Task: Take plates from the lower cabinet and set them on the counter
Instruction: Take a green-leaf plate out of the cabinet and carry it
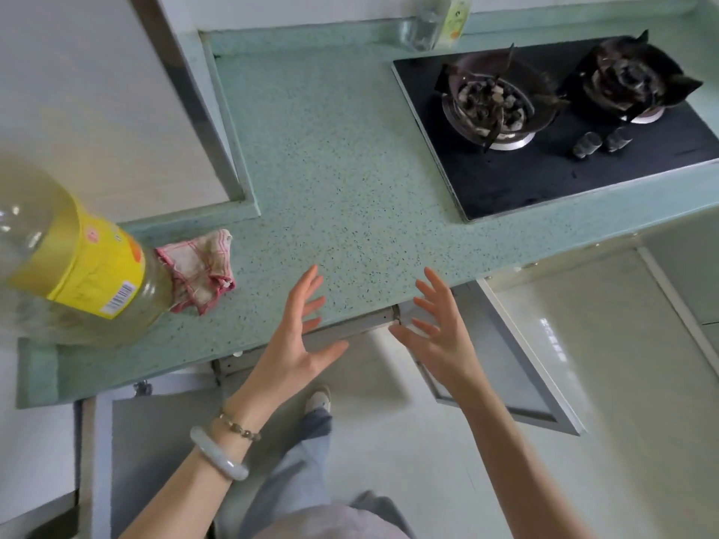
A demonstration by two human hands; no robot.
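A: State your hands.
B: Your left hand [299, 344] and right hand [439, 336] are spread, fingers released, holding nothing, at the front edge of the counter [330, 169].
A: Plates?
B: None visible. Both cabinet doors [517, 344] below stand swung out.

Left hand [297, 344], right hand [437, 334] spread empty over counter [350, 169] edge.

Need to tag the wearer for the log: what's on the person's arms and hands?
Both forearms are bare, with no sleeves in view. The left hand has two bracelets at its wrist: a thick, smooth, pale grey-white bangle and a thin bracelet of small dark beads. The right hand and its wrist carry nothing.
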